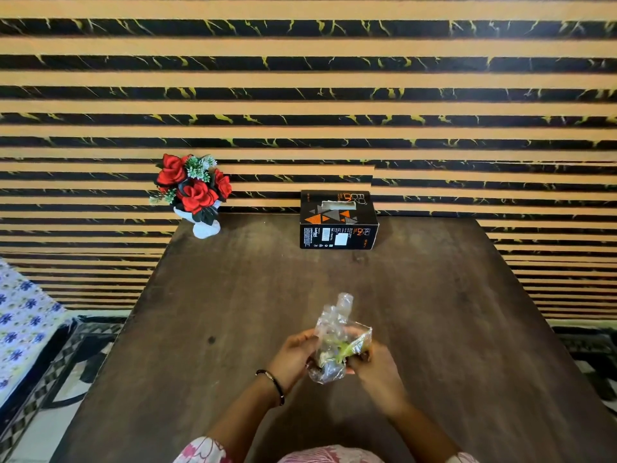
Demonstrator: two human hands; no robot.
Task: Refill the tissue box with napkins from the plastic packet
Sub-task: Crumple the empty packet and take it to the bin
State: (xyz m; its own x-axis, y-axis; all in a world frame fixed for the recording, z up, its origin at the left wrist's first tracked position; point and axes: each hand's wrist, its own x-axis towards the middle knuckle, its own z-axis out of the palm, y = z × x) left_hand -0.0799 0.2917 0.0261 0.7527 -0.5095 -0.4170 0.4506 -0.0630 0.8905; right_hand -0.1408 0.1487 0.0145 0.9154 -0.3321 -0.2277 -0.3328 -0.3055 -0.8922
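Observation:
A black tissue box [338,219] with orange triangles stands at the far edge of the dark wooden table [233,295], its top slot showing white inside. Near me, above the table's front half, both hands hold a crumpled clear plastic packet [337,335] with some green print. My left hand [293,357] grips its left side and my right hand [375,369] grips its right side. The packet looks squashed and see-through; I cannot make out napkins inside it.
A white vase of red artificial roses [195,192] stands at the table's far left corner. A striped black and tan wall rises behind the table. A floral-covered seat [20,315] lies to the left, over a patterned floor.

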